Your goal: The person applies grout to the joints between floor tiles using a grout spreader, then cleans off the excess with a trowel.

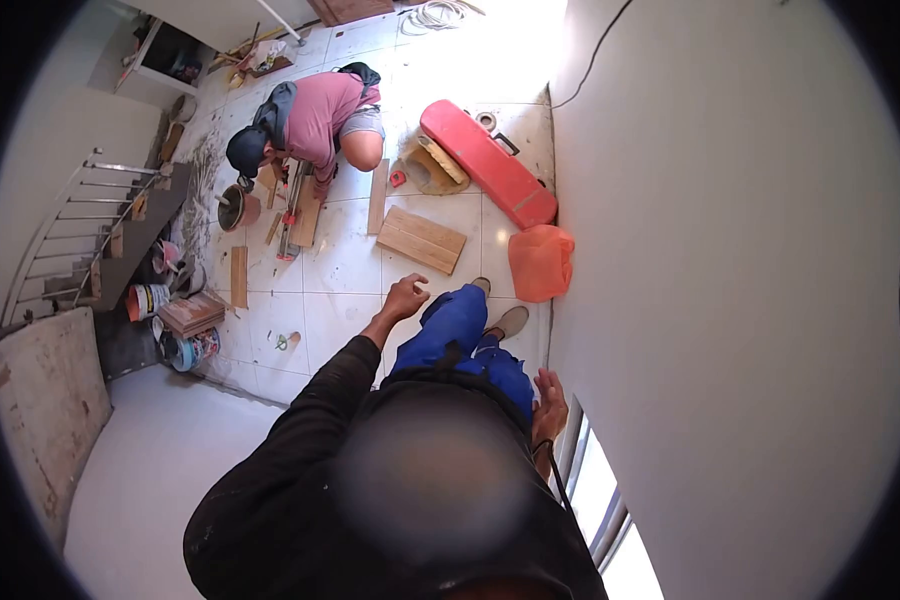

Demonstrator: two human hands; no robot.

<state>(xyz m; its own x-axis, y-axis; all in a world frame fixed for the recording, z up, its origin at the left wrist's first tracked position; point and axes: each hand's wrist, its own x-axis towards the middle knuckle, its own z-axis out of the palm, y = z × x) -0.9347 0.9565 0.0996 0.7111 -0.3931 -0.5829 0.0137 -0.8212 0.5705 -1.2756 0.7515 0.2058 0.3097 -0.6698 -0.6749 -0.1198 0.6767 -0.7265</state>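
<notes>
My left hand (406, 298) hangs in front of my body beside my blue trousers, its fingers loosely curled and apart, with nothing in it. My right hand (549, 408) is low at my other side near the wall, fingers spread and empty. On the tiled floor ahead lie wooden boards (421, 239), and a narrower plank (378, 197) is just beyond them. A small red tape measure (398, 179) sits beside an open sack (432, 168). The long red case (485, 160) rests against the wall, with an orange bag (541, 263) at its near end.
A co-worker (320, 115) crouches ahead on the left over a tile cutter (291, 215). Near them stands a bucket (236, 208). Farther left are stacked tiles (191, 314), paint buckets (196, 347) and a staircase (135, 235). A long wall (730, 250) runs along the right.
</notes>
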